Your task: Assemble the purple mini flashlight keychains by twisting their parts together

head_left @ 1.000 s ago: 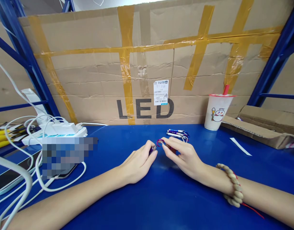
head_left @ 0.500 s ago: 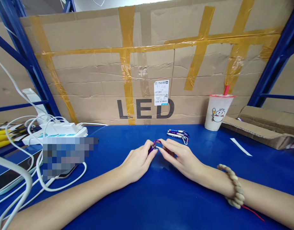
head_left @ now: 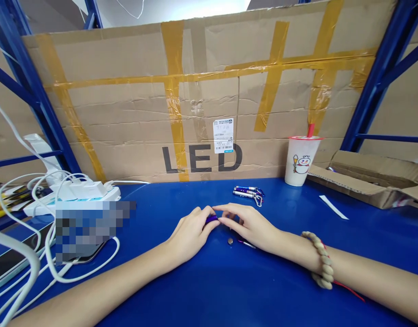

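Over our blue counter [head_left: 202,290], our left hand [head_left: 191,232] pinches a purple tube [head_left: 211,219]; we can't tell if our right hand [head_left: 254,225] grips it.

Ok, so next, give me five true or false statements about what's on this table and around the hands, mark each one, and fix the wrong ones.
1. The left hand holds a purple piece. True.
2. The beaded bracelet is on the left wrist. False: the beaded bracelet is on the right wrist.
3. The white cup has a red straw. True.
4. The small round disc is inside the white cup. False: the small round disc lies on the blue table.
5. The clip-ended metal tubes lie beyond the right hand. True.
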Available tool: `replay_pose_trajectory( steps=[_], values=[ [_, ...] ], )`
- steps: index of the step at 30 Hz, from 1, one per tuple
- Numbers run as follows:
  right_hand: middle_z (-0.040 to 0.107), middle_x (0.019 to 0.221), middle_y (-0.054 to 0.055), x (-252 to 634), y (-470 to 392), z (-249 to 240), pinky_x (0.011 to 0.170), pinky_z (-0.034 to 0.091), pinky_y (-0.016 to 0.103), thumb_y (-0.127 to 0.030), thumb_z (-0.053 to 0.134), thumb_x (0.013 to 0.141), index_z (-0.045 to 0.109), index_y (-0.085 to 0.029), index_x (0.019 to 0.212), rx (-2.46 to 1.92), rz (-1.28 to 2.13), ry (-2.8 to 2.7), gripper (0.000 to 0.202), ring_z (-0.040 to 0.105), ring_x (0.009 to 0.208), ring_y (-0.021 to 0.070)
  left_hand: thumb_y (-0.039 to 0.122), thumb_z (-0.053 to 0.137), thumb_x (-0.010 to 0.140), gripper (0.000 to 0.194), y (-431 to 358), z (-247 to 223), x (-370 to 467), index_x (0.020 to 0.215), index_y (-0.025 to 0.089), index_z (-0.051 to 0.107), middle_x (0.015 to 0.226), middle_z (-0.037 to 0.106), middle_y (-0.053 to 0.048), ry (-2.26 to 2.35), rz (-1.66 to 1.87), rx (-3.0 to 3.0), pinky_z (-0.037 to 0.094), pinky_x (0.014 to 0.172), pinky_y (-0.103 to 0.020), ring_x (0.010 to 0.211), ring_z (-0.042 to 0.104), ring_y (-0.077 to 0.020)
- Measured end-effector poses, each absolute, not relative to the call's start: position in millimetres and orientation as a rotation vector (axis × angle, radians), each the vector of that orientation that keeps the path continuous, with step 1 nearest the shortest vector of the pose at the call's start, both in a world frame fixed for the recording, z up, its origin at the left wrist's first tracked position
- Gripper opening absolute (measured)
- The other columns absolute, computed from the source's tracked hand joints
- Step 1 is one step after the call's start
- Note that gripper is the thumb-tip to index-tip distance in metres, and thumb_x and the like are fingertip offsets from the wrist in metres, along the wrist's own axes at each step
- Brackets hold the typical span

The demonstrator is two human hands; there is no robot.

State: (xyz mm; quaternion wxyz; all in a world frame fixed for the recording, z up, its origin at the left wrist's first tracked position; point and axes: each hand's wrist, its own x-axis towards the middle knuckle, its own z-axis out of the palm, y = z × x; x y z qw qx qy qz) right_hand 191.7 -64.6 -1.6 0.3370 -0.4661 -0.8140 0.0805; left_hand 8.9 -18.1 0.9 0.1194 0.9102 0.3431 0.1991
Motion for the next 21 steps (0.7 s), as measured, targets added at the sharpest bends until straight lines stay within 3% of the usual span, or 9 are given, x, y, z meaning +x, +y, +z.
replay_pose_trajectory(
  steps=[3, 6, 9, 17, 21],
  values=[
    [0.063, 0.094, 0.003, 193.0, -63.0, -0.6, 0.071, 0.044, 0.026, -0.041, 0.035, 0.091, 0.06, -0.021, 0.102, -1.332, 0.133, -2.077, 0.034, 0.058, 0.081, 0.0135, 0.04, 0.029, 0.091, 0.025, -15.9, 0.2, 8.7, 0.094, 0.022, 0.047, 0.089, 0.055, -0.002, 1.043, 0.616, 2.609, 0.041, 0.076, -0.031, 0.088, 0.051, -0.0177],
    [0.062, 0.077, 0.002, 192.2, -65.2, 3.1, 0.059, 0.039, 0.024, -0.045, 0.032, 0.09, 0.064, -0.02, 0.077, -1.502, 0.024, -2.052, 0.043, 0.056, 0.067, 0.0128, 0.04, 0.028, 0.091, 0.025, -15.4, 0.8, 8.8, 0.092, 0.022, 0.045, 0.088, 0.055, -0.001, 1.031, 0.655, 2.569, 0.04, 0.075, -0.031, 0.086, 0.052, -0.017],
    [0.061, 0.067, 0.0, 191.4, -67.3, 5.5, 0.05, 0.032, 0.023, -0.049, 0.038, 0.087, 0.061, -0.019, 0.068, -1.602, -0.057, -2.05, 0.043, 0.053, 0.059, 0.0121, 0.041, 0.024, 0.092, 0.027, -17.4, 3.0, 8.9, 0.086, 0.021, 0.042, 0.083, 0.054, -0.001, 1.027, 0.671, 2.554, 0.039, 0.069, -0.029, 0.081, 0.052, -0.0166],
    [0.06, 0.064, 0.001, 199.8, -56.6, -1.4, 0.054, 0.035, 0.022, -0.041, 0.051, 0.083, 0.058, -0.016, 0.066, -1.411, -0.046, -2.196, 0.031, 0.05, 0.056, 0.0104, 0.041, 0.023, 0.092, 0.027, -22.8, 7.3, 9.1, 0.084, 0.021, 0.041, 0.082, 0.054, 0.0, 1.038, 0.654, 2.56, 0.038, 0.066, -0.027, 0.078, 0.052, -0.0162],
    [0.062, 0.067, 0.002, 200.4, -53.6, -2.0, 0.056, 0.039, 0.022, -0.041, 0.05, 0.083, 0.063, -0.014, 0.073, -1.327, 0.13, -2.085, 0.032, 0.053, 0.056, 0.01, 0.04, 0.022, 0.092, 0.027, -23.7, 7.9, 9.1, 0.085, 0.021, 0.04, 0.079, 0.053, 0.0, 1.036, 0.654, 2.588, 0.038, 0.066, -0.027, 0.077, 0.053, -0.0167]
  ],
)
